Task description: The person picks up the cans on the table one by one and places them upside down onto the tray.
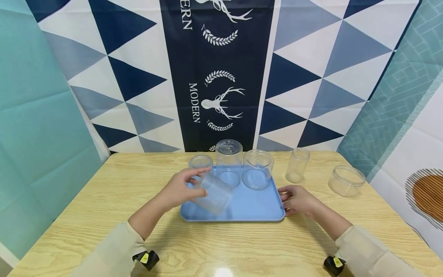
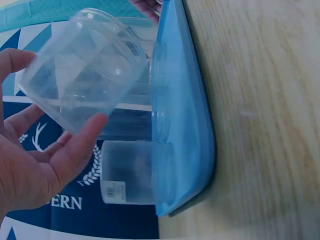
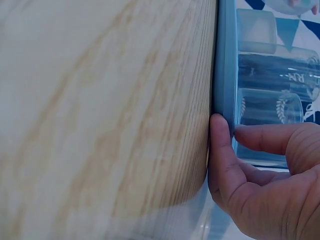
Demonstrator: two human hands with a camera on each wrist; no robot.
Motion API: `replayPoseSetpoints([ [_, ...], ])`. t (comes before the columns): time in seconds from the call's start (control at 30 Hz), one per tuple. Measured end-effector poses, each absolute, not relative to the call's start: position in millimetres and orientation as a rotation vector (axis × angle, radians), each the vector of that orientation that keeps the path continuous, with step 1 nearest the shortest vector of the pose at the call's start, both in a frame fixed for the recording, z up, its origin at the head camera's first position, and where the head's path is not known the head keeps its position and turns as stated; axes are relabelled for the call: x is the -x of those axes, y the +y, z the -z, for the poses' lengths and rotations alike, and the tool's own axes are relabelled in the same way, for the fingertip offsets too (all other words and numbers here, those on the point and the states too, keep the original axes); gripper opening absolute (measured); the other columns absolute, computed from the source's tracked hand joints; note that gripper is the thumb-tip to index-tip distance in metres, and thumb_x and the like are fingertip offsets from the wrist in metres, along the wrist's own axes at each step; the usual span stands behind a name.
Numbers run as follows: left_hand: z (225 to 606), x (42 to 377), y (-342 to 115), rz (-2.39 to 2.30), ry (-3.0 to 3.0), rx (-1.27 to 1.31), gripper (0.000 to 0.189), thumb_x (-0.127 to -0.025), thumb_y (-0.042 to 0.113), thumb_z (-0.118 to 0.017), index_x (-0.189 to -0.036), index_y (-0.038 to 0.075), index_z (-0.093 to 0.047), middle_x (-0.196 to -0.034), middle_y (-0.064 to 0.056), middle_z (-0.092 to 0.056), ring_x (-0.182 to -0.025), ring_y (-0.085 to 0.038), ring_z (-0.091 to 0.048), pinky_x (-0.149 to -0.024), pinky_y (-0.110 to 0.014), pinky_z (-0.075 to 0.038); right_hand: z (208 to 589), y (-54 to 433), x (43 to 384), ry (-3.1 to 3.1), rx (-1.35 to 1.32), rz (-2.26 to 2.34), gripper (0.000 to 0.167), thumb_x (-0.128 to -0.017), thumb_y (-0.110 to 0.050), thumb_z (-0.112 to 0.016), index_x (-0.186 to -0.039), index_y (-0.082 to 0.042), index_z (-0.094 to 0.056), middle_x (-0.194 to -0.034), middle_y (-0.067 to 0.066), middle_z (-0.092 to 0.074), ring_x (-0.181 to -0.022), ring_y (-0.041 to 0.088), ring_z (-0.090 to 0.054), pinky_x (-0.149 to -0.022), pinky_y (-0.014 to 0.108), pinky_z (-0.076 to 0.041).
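Note:
My left hand (image 1: 178, 189) holds a clear plastic jar (image 1: 215, 195) by its closed end, tilted over the left part of a blue tray (image 1: 257, 211). In the left wrist view the thumb and fingers curl round the jar (image 2: 82, 70), and its rim points up and away. My right hand (image 1: 300, 200) grips the tray's right edge; the right wrist view shows thumb and fingers pinching the tray rim (image 3: 227, 65). Along the tray's back stand a small jar (image 1: 200, 161), a tall jar (image 1: 229, 159) and a wide jar (image 1: 257, 171), all clear.
To the right of the tray, a slim clear jar (image 1: 297, 165) and a low, wide clear jar (image 1: 347, 181) stand on the wooden table (image 1: 221, 246). A patterned cloth (image 1: 221, 77) hangs behind the table. The small jar carries a barcode label (image 2: 114, 192).

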State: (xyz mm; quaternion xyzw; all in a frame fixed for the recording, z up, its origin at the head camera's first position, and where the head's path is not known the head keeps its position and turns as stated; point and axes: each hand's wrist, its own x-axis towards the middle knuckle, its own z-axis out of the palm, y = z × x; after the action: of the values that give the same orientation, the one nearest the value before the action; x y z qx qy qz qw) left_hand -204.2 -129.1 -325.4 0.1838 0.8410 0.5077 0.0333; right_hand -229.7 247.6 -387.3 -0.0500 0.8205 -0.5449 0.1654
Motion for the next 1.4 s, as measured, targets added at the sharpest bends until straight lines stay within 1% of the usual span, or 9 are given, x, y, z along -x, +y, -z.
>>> replayPoseSetpoints([
  [0.17,319,203,-127,-1.261,2.854,-0.627,0.064,-0.072,0.023,-0.077,-0.134,0.024,-0.062,-0.119,-0.006,-0.055,-0.098,-0.024,-0.051,-0.072,-0.036,-0.051,387,246,230,2.351,0.141,1.548,0.056,-0.082,0.017,-0.055,-0.134,0.022,-0.033,-0.097,0.019,-0.051,-0.077,0.022,-0.059,-0.067,0.040,-0.059],
  [0.23,316,202,-126,-1.136,2.936,-0.633,0.065,-0.070,0.026,-0.077,-0.133,0.026,-0.062,-0.119,-0.005,-0.055,-0.098,-0.022,-0.052,-0.075,-0.036,-0.049,387,245,230,2.358,0.142,1.545,0.055,-0.083,0.017,-0.055,-0.134,0.022,-0.034,-0.097,0.019,-0.051,-0.077,0.022,-0.059,-0.067,0.040,-0.059],
  [0.37,312,201,-122,-0.870,3.064,-0.628,0.067,-0.067,0.032,-0.075,-0.133,0.030,-0.062,-0.119,-0.003,-0.054,-0.094,-0.021,-0.053,-0.072,-0.034,-0.048,388,245,230,2.376,0.160,1.528,0.054,-0.083,0.018,-0.054,-0.133,0.023,-0.033,-0.096,0.019,-0.051,-0.077,0.023,-0.059,-0.066,0.039,-0.059],
  [0.43,310,200,-120,-0.740,3.110,-0.632,0.068,-0.066,0.034,-0.074,-0.132,0.030,-0.062,-0.119,-0.004,-0.054,-0.091,-0.023,-0.052,-0.066,-0.033,-0.047,387,245,229,2.386,0.160,1.523,0.054,-0.083,0.018,-0.055,-0.133,0.023,-0.034,-0.096,0.019,-0.051,-0.077,0.023,-0.059,-0.066,0.039,-0.059],
  [0.57,307,201,-116,-0.549,3.167,-0.623,0.067,-0.066,0.037,-0.075,-0.131,0.031,-0.063,-0.117,-0.005,-0.053,-0.090,-0.024,-0.050,-0.059,-0.032,-0.045,386,243,228,2.396,0.162,1.519,0.054,-0.083,0.018,-0.056,-0.132,0.023,-0.034,-0.095,0.019,-0.051,-0.075,0.023,-0.059,-0.065,0.039,-0.059],
  [0.67,306,204,-114,-0.445,3.189,-0.610,0.066,-0.066,0.040,-0.077,-0.130,0.032,-0.064,-0.116,-0.006,-0.053,-0.090,-0.025,-0.050,-0.057,-0.033,-0.045,385,243,227,2.395,0.175,1.521,0.054,-0.083,0.018,-0.055,-0.132,0.024,-0.033,-0.094,0.019,-0.050,-0.074,0.022,-0.058,-0.065,0.039,-0.059],
  [0.9,310,208,-111,-0.297,3.162,-0.583,0.065,-0.066,0.042,-0.078,-0.129,0.032,-0.064,-0.120,-0.009,-0.054,-0.094,-0.027,-0.050,-0.057,-0.036,-0.047,383,243,226,2.381,0.168,1.539,0.053,-0.083,0.018,-0.055,-0.131,0.024,-0.033,-0.093,0.019,-0.050,-0.074,0.023,-0.058,-0.064,0.039,-0.059],
  [1.07,316,211,-108,-0.197,3.137,-0.580,0.066,-0.066,0.041,-0.078,-0.131,0.031,-0.064,-0.119,-0.010,-0.053,-0.093,-0.026,-0.047,-0.058,-0.035,-0.046,384,243,227,2.381,0.171,1.536,0.053,-0.083,0.018,-0.055,-0.131,0.024,-0.033,-0.093,0.019,-0.049,-0.074,0.023,-0.057,-0.063,0.040,-0.059],
  [1.4,320,214,-102,-0.020,3.153,-0.598,0.065,-0.070,0.041,-0.081,-0.131,0.028,-0.063,-0.126,-0.017,-0.053,-0.098,-0.032,-0.051,-0.061,-0.042,-0.052,384,243,227,2.380,0.170,1.542,0.054,-0.082,0.017,-0.055,-0.131,0.024,-0.033,-0.092,0.017,-0.048,-0.074,0.022,-0.055,-0.063,0.039,-0.058],
])
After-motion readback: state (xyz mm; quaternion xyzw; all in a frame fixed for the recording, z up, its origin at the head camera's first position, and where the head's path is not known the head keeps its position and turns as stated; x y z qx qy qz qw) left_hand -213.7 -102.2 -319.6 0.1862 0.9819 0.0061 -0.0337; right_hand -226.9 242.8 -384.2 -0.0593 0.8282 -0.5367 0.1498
